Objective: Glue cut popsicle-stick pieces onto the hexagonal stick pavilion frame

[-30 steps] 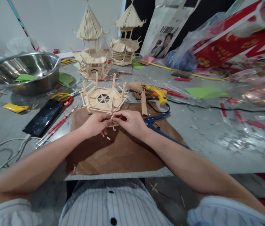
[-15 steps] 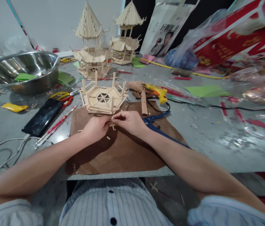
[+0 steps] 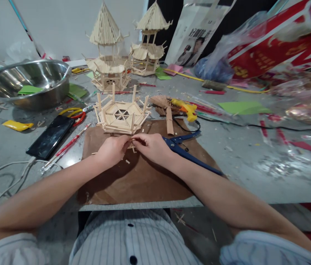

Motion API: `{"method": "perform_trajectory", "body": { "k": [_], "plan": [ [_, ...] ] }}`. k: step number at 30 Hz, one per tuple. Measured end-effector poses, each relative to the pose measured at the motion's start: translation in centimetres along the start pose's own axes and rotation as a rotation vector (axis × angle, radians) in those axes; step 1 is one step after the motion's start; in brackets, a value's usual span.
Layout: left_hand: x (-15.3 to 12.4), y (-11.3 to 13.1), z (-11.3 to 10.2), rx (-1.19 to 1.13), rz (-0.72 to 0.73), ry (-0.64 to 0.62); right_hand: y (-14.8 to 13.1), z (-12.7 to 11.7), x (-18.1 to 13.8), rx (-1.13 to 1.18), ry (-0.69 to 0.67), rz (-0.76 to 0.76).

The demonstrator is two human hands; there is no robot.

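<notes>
Beyond both hands [image 3: 112, 150] [image 3: 154, 148], hexagonal stickwork [image 3: 121, 115].

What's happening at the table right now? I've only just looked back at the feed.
The person's left hand and right hand meet at the fingertips over a brown sheet, seemingly pinching something small that the fingers hide. Just beyond them sits a six-sided stick frame with upright posts and no roof. Two roofed stick towers stand farther back. A blue-handled tool lies beside the right hand, out of its grasp.
</notes>
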State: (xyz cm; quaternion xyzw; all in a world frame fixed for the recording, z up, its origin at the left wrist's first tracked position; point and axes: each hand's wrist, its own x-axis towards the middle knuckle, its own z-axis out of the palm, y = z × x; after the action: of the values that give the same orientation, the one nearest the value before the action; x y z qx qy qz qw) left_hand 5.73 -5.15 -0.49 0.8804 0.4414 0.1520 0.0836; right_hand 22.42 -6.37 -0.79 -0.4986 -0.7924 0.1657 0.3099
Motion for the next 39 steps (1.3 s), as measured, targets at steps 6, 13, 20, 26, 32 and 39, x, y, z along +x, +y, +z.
{"method": "perform_trajectory", "body": {
  "k": [6,13,20,26,32,39],
  "plan": [
    [-0.2,0.3,0.0,0.081,-0.012,-0.028,0.1,0.5,-0.1,-0.014,0.022,-0.039],
    [-0.1,0.1,-0.2,0.053,-0.035,0.029,0.2,0.0,0.2,0.056,0.042,-0.042],
    [-0.2,0.6,-0.3,0.101,-0.048,0.023,0.2,0.1,0.2,0.039,0.075,-0.035],
    [-0.4,0.9,-0.1,0.178,-0.041,0.003,0.1,0.5,0.0,0.001,0.108,-0.052],
    [-0.2,0.5,-0.1,0.15,-0.05,0.063,0.2,-0.3,0.4,0.061,0.023,-0.024],
    [0.5,0.1,-1.5,-0.278,-0.197,0.209,4.8,-6.1,2.4,-0.119,0.432,0.235]
  ]
}}
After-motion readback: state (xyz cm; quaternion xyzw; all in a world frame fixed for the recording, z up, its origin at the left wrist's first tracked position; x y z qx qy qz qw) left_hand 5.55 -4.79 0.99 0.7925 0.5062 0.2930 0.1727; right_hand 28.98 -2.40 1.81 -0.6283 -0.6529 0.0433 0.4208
